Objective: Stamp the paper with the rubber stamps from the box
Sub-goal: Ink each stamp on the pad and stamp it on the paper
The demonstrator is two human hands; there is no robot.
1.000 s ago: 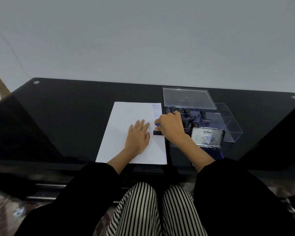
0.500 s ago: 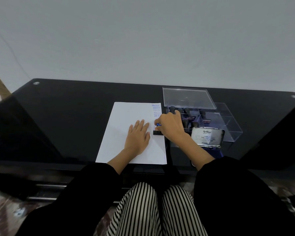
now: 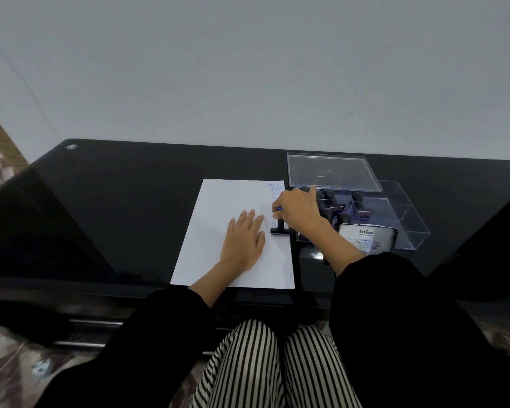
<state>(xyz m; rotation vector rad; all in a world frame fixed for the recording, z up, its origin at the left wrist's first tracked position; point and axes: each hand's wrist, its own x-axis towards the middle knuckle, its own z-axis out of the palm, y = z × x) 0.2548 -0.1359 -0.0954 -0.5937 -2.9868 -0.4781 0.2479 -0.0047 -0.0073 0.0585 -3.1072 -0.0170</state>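
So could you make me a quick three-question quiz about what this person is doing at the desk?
1. True or false: the left hand lies flat on the paper.
2. What does the right hand grip? A) rubber stamp B) pen C) box lid
3. Fill in: the blue prints run along the paper's ____ edge.

Key: 1 true; 2 A; 3 right.

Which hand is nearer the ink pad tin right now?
Right. The right hand holds a stamp on the paper, just left of the ink pad tin; the left hand lies flat farther left.
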